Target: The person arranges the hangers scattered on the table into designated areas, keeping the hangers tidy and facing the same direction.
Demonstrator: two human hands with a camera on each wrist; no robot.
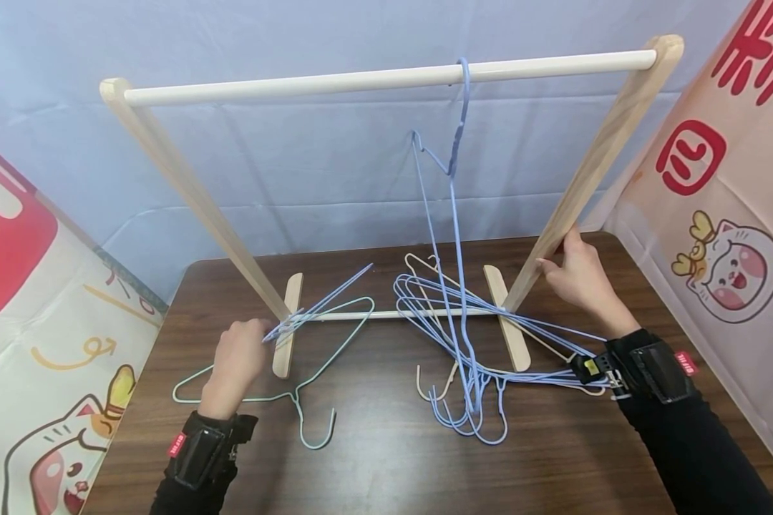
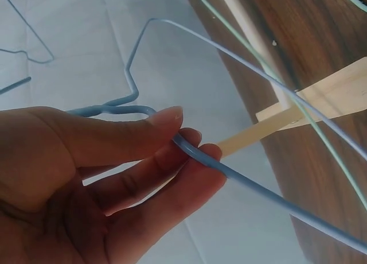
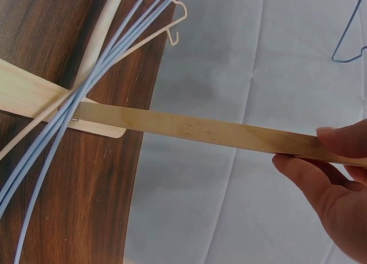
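My left hand (image 1: 235, 363) is by the left foot of the wooden rack. It pinches the wire of a blue clothes hanger (image 2: 269, 196) between thumb and fingertips, close to the hanger's neck. A pale green hanger (image 1: 343, 349) lies on the table, partly behind that hand and wrist. With thumb and fingers, my right hand (image 1: 582, 284) grips the rack's right wooden upright (image 3: 195, 129), low down in the head view. One blue hanger (image 1: 462, 250) hangs by its hook from the rack's white top rail (image 1: 296, 84), right of the middle.
Several blue hangers (image 1: 535, 378) lie in a tangled pile across the rack's right foot (image 1: 515, 343), reaching the right wristband. Among them shows a cream hanger (image 1: 419, 383). The brown table (image 1: 373, 465) has a pale blue cloth (image 1: 335, 172) behind and printed sheets at both sides.
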